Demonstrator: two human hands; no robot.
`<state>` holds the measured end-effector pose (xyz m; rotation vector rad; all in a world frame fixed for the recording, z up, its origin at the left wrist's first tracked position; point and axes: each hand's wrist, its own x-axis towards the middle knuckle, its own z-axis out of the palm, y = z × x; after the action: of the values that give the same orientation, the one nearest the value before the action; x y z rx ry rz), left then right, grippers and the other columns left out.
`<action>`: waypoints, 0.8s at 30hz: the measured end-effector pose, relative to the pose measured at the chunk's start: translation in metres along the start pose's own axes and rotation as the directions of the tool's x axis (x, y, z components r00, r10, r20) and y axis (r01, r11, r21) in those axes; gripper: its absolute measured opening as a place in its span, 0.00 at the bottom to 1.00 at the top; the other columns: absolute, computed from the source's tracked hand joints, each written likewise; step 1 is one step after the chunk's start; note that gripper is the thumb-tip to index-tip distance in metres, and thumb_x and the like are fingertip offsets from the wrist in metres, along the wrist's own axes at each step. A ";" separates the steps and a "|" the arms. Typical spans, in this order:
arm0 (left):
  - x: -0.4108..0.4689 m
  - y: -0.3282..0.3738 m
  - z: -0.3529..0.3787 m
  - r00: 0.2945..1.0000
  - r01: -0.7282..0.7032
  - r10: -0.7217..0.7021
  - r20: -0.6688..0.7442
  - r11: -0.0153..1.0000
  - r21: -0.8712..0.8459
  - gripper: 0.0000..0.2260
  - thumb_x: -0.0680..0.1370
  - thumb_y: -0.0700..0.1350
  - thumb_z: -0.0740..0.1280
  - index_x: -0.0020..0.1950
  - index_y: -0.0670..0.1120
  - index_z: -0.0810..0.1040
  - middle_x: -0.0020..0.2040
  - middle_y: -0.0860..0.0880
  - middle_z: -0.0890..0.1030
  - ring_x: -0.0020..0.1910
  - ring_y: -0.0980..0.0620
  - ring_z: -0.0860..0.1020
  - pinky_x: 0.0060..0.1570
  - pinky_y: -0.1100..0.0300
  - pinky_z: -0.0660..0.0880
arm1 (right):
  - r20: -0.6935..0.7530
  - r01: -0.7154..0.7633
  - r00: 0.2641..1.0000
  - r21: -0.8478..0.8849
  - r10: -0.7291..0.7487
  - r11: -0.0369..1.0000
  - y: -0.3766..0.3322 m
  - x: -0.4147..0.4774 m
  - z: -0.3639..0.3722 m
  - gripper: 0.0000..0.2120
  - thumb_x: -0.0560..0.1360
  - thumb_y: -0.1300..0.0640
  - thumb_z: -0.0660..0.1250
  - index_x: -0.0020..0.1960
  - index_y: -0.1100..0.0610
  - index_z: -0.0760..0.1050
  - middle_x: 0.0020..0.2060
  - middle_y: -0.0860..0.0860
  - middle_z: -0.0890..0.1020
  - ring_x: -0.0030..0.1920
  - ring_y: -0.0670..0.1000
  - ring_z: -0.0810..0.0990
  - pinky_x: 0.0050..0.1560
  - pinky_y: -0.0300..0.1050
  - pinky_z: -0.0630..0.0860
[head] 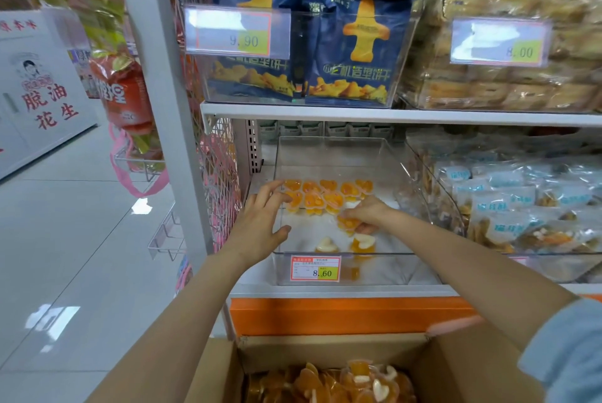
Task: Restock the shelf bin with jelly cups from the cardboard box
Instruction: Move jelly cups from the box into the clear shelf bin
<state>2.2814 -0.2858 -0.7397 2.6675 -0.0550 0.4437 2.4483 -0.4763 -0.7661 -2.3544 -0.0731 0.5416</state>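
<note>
Both of my arms reach into the clear shelf bin (329, 150) on the lower shelf. My left hand (260, 220) is spread wide and holds nothing; its straight fingertips lie at the left end of the two rows of jelly cups (322, 196) lined up across the middle of the bin floor, apparently touching the nearest cup. My right hand (368, 212) has its fingers curled narrowly round one orange jelly cup (346, 223), holding it just in front of the rows and low over the bin floor; whether that cup rests on the floor cannot be told. Two loose cups (361, 243) with white heart shapes lie nearer the front wall, apart from the rows. A price label (315, 268) reading 8.60 is fixed to the front of the bin. Below, at the bottom edge of the view, the open cardboard box (456, 367) holds a heap of boxed cups (329, 383). Blue snack bags (351, 44) fill the bin on the shelf above.
</note>
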 end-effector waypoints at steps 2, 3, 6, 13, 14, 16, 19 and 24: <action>0.000 0.000 0.000 1.000 0.004 -0.004 0.004 1.000 -0.006 0.19 0.75 0.42 0.68 0.65 0.46 0.68 0.74 0.51 0.56 0.69 0.46 0.61 0.64 0.51 0.64 | -0.029 -0.049 0.998 0.105 0.053 0.993 0.004 0.000 -0.003 0.07 0.75 0.60 0.69 0.45 0.61 0.72 0.22 0.53 0.78 0.17 0.45 0.75 0.17 0.35 0.71; 0.001 0.000 0.000 1.000 0.003 -0.003 0.004 1.000 -0.010 0.19 0.75 0.42 0.68 0.65 0.46 0.68 0.74 0.51 0.56 0.69 0.45 0.61 0.64 0.50 0.64 | -0.036 -0.067 0.997 0.136 0.073 0.988 0.005 -0.001 -0.003 0.05 0.75 0.63 0.67 0.46 0.62 0.71 0.23 0.54 0.79 0.17 0.46 0.76 0.17 0.36 0.71; 0.001 0.000 0.000 1.000 0.004 -0.004 0.004 1.000 -0.015 0.19 0.75 0.42 0.68 0.65 0.46 0.68 0.74 0.51 0.56 0.69 0.45 0.61 0.63 0.50 0.64 | 0.012 -0.132 0.991 0.224 0.132 0.966 0.009 -0.001 -0.005 0.08 0.76 0.69 0.64 0.46 0.60 0.67 0.29 0.57 0.82 0.18 0.47 0.77 0.17 0.35 0.71; 0.001 -0.001 0.001 1.000 0.003 -0.003 0.004 1.000 -0.025 0.19 0.75 0.42 0.68 0.65 0.47 0.68 0.74 0.51 0.56 0.69 0.46 0.61 0.64 0.51 0.63 | -0.127 0.018 0.992 -0.049 -0.025 0.999 -0.002 0.002 -0.002 0.14 0.74 0.48 0.69 0.49 0.59 0.78 0.41 0.55 0.81 0.39 0.51 0.78 0.38 0.40 0.72; 0.001 -0.001 0.001 1.000 0.001 -0.001 0.003 1.000 -0.026 0.19 0.75 0.42 0.67 0.65 0.47 0.68 0.74 0.52 0.56 0.69 0.46 0.61 0.64 0.52 0.64 | -0.145 0.024 0.989 -0.044 -0.031 0.999 -0.006 0.002 -0.001 0.16 0.74 0.48 0.69 0.51 0.61 0.79 0.45 0.55 0.81 0.43 0.52 0.78 0.42 0.39 0.72; 0.000 -0.001 0.001 1.000 -0.004 0.004 -0.001 1.000 -0.030 0.19 0.75 0.42 0.68 0.65 0.47 0.68 0.74 0.52 0.56 0.69 0.46 0.61 0.63 0.52 0.64 | -0.154 0.013 0.988 0.020 -0.010 1.000 -0.011 0.005 0.001 0.18 0.75 0.49 0.68 0.55 0.63 0.78 0.50 0.55 0.80 0.44 0.52 0.77 0.36 0.35 0.71; 0.000 -0.003 0.002 1.000 -0.008 0.008 -0.009 0.999 -0.031 0.19 0.75 0.42 0.68 0.65 0.47 0.68 0.74 0.52 0.56 0.69 0.47 0.61 0.63 0.53 0.64 | -0.152 -0.017 0.988 0.074 0.028 0.997 -0.016 0.010 0.008 0.22 0.74 0.52 0.70 0.62 0.64 0.74 0.61 0.57 0.77 0.57 0.56 0.78 0.41 0.37 0.74; 0.002 -0.003 0.004 1.000 -0.013 0.013 -0.019 0.999 -0.032 0.19 0.75 0.42 0.68 0.64 0.47 0.68 0.74 0.52 0.56 0.69 0.47 0.61 0.64 0.52 0.64 | -0.042 -0.054 0.997 0.250 0.066 0.967 -0.020 0.014 0.017 0.20 0.72 0.56 0.72 0.60 0.66 0.75 0.52 0.57 0.81 0.45 0.54 0.80 0.46 0.51 0.77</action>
<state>2.2844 -0.2842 -0.7437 2.6325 -0.0732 0.4687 2.4564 -0.4477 -0.7689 -2.1289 0.0849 0.4907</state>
